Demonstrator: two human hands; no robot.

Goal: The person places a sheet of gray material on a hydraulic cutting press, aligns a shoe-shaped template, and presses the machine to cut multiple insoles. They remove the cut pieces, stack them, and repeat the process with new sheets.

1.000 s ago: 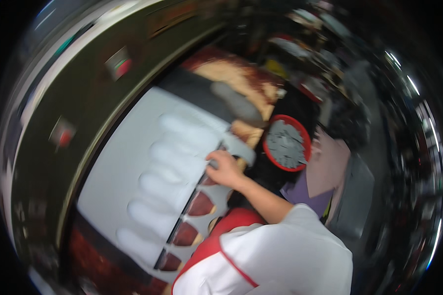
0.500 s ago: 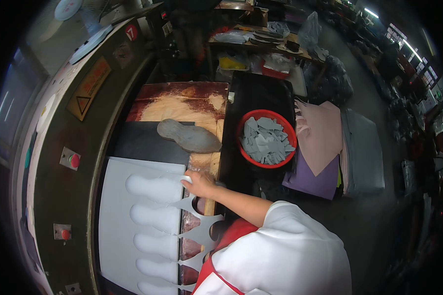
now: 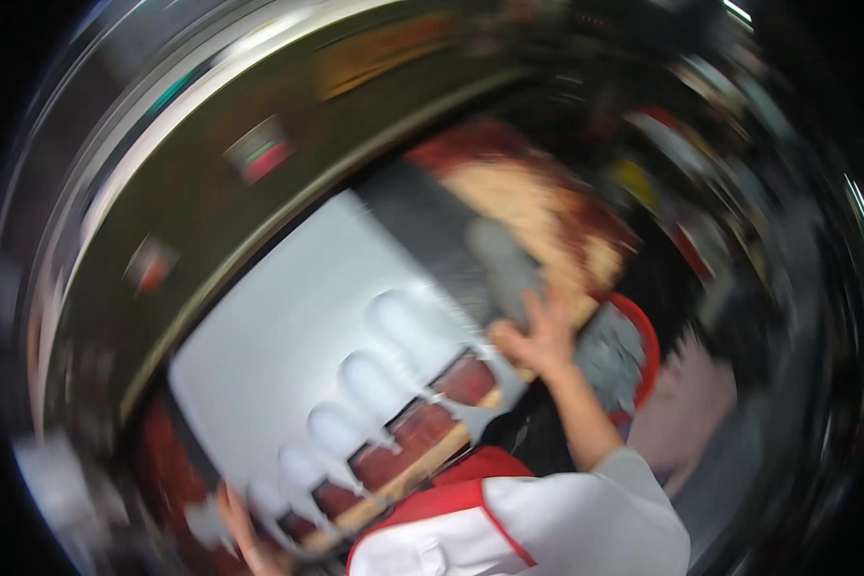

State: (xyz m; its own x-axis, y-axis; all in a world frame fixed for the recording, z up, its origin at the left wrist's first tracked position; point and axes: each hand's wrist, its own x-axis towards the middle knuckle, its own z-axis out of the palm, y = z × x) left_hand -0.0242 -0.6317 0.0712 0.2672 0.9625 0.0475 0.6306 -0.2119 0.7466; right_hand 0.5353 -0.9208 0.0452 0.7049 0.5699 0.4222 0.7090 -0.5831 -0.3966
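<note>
My right hand (image 3: 540, 338) is blurred, but its fingers are spread and nothing shows in them. It is beside a grey sole-shaped block (image 3: 499, 252) that lies on a dark mat (image 3: 415, 213). Low on the left, my left hand (image 3: 236, 518) is by the near-left end of a pale grey sheet (image 3: 269, 307); its fingers are smeared and a small grey piece (image 3: 207, 523) appears next to it. Several sole shapes (image 3: 379, 379) line the sheet's near edge, with thin cut strips of the sheet (image 3: 374, 437) between and around their ends.
A green machine beam (image 3: 187, 245) with red buttons (image 3: 266, 161) runs along the far left. Right of my right hand stands a red basin (image 3: 650, 360) of grey scraps (image 3: 609, 353). Pink sheets (image 3: 686, 398) lie beyond it. A worn wooden board (image 3: 518, 197) lies behind the block.
The view has swung round and blurred. My right hand has let go of the sheet's edge and opened beside the block. My left hand has come into view at the lower left.
</note>
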